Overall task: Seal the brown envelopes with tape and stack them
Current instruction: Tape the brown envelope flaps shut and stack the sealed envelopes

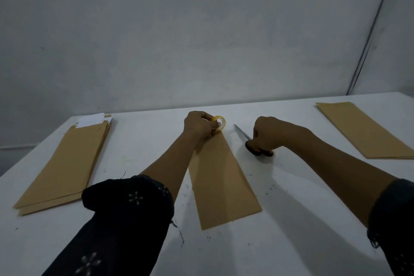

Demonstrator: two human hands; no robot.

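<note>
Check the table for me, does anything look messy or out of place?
Mostly tidy. White paper pokes out of the far end of the left stack, so those envelopes look unsealed. Dark specks and a loose thread mark the table.

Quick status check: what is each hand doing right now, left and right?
Left hand: holds the yellow tape roll at the far end of the middle envelope.
Right hand: curled around the scissors handles on the table.
</note>
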